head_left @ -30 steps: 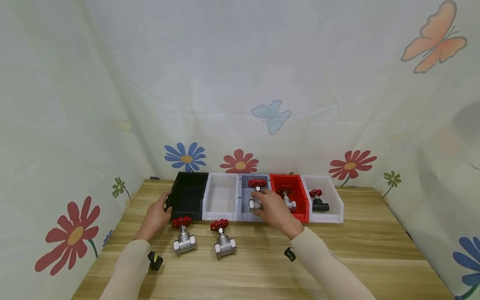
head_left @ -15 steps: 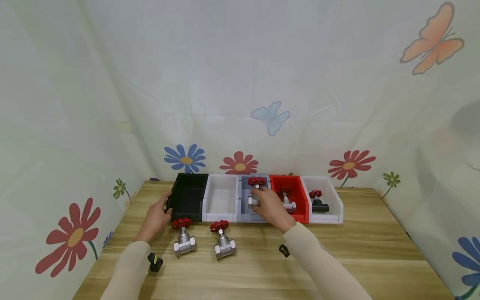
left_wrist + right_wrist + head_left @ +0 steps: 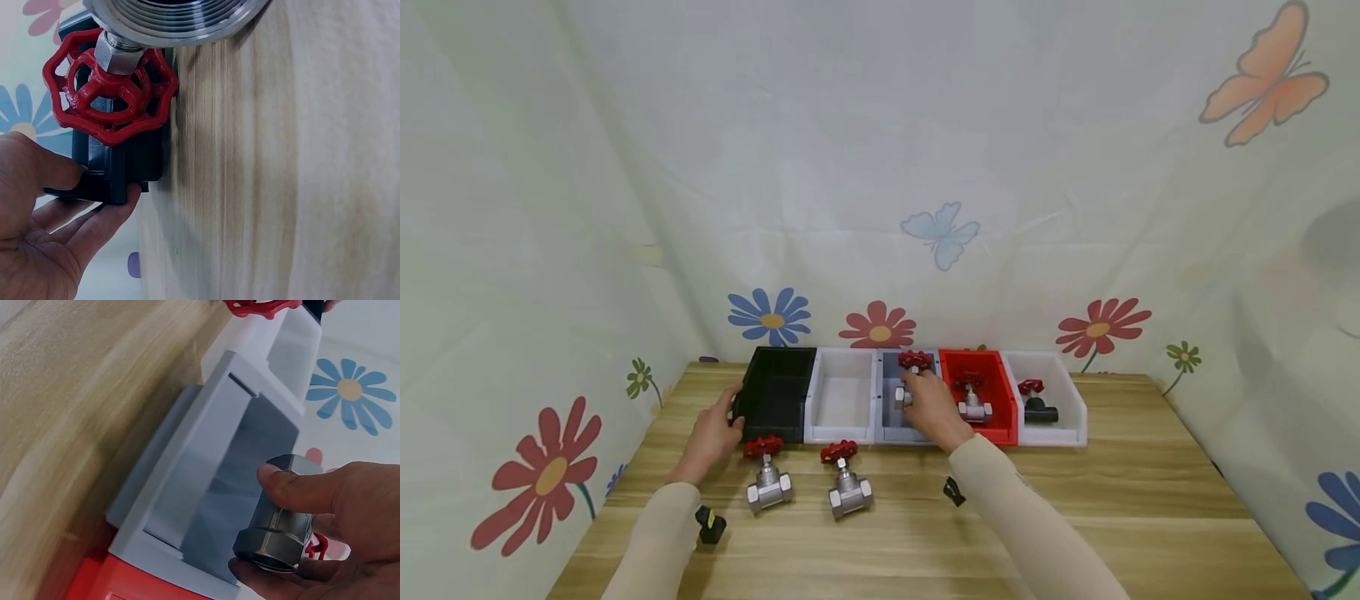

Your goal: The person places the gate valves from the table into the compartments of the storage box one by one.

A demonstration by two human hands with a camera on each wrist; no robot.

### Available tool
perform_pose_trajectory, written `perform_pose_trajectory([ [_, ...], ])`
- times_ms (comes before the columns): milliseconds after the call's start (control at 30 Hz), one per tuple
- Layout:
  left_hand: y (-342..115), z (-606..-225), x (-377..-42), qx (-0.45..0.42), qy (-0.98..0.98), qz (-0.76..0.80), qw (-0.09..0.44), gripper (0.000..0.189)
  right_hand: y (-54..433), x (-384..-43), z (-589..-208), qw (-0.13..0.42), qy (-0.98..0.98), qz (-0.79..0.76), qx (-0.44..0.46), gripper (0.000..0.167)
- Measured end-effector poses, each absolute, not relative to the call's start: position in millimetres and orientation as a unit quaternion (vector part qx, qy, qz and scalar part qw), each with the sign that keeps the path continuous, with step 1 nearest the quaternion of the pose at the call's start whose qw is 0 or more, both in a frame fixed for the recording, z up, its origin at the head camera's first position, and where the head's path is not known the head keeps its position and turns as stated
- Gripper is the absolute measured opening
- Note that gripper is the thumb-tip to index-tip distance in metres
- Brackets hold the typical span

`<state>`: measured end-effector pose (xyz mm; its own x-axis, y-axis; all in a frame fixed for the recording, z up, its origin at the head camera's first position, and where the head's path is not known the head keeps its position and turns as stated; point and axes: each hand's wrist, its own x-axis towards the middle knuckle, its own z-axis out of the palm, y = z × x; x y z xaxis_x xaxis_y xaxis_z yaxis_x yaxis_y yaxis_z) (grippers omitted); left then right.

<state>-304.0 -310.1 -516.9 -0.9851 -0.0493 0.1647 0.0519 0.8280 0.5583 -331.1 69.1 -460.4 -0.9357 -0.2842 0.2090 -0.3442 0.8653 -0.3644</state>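
My left hand [image 3: 711, 433] grips the left wall of the black bin [image 3: 772, 396], at the left end of the row. In the left wrist view the thumb lies over the bin's edge [image 3: 119, 181] with fingers against the other side. My right hand [image 3: 937, 407] holds a steel gate valve [image 3: 281, 519] by its body, thumb on one side and fingers on the other. The valve's red handwheel [image 3: 914, 360] points to the back. It overlaps the grey bin [image 3: 172, 456] and is tilted in the right wrist view.
Two more red-wheeled valves [image 3: 769, 485] [image 3: 850, 492] lie on the wooden table [image 3: 850, 558] before the bins. A white bin [image 3: 844, 392] stands beside the black one. The red bin [image 3: 1006, 429] holds a steel valve, the right-hand white bin [image 3: 1075, 425] a dark-bodied one.
My right hand and forearm have shifted slightly left over the grey bin, still holding the valve, uncovering more of the valve in the red bin. The left hand stays on the black bin.
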Motion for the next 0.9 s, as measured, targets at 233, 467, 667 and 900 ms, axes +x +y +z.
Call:
perform_pose_trajectory([
  [233,-310,-517,-304,-0.006,-0.953,-0.289,0.090,0.062,65,-338,-470,0.064,-0.966,0.202,0.148,0.045],
  [467,-311,-518,-304,-0.002,-0.953,-0.288,0.089,0.061,62,-344,-479,0.057,-0.968,0.196,0.146,0.045],
  [667,-311,-517,-305,-0.003,-0.953,-0.291,0.086,0.062,57,-345,-484,0.043,-0.970,0.200,0.131,0.042],
  [900,-309,-516,-303,0.000,-0.952,-0.293,0.088,0.061,52,-348,-488,0.041,-0.969,0.206,0.128,0.036],
])
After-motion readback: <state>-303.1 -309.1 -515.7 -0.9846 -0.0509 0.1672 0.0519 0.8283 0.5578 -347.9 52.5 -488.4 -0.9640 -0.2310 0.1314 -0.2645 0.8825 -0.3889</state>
